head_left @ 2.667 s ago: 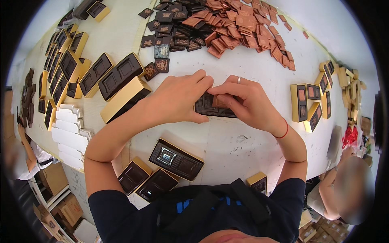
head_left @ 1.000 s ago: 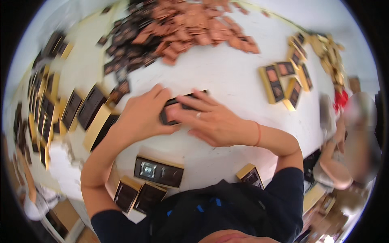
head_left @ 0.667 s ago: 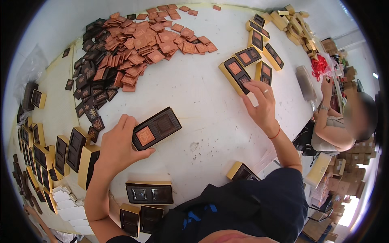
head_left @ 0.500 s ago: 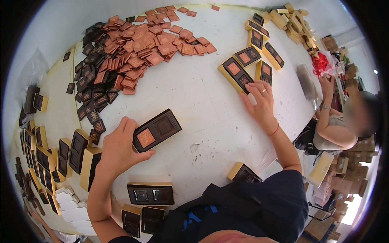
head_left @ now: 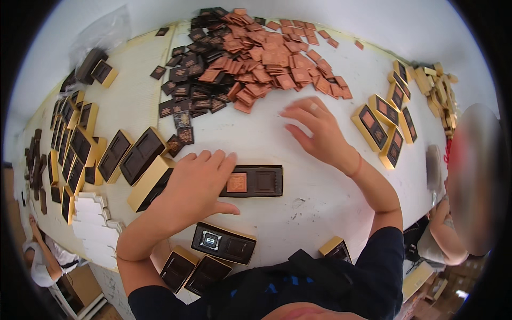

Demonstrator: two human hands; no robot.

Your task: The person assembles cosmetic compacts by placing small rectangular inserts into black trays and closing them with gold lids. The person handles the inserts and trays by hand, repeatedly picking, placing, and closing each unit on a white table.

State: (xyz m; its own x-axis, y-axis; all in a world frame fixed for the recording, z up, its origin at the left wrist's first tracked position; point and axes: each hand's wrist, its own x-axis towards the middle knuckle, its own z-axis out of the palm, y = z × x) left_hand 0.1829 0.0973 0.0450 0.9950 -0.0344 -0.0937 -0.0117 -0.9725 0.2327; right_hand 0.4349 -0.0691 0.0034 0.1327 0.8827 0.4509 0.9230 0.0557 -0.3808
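Observation:
My left hand (head_left: 192, 186) grips the left end of a long dark box (head_left: 274, 181) on the white table, its thumb along the near side. One compartment of this box holds a copper-coloured wrapped square (head_left: 236, 182); the dark compartment to its right holds nothing. That hand hides the box's left end. My right hand (head_left: 322, 136) hovers just below a heap of copper-coloured squares (head_left: 274, 56), fingers apart and nothing in them. Black squares (head_left: 184, 74) lie heaped on the left of the copper ones.
Filled gold-sided boxes (head_left: 370, 125) stand together at right. Several gold boxes with dark trays (head_left: 141, 154) crowd the left, beside stacked white pieces (head_left: 93, 213). Near my body lies a dark box with a shiny square (head_left: 210, 240). Other people sit at both sides.
My right hand has left the filled boxes at right and come over to the copper heap, opening its fingers. The box at my left hand now lies level instead of tilted. The view has turned.

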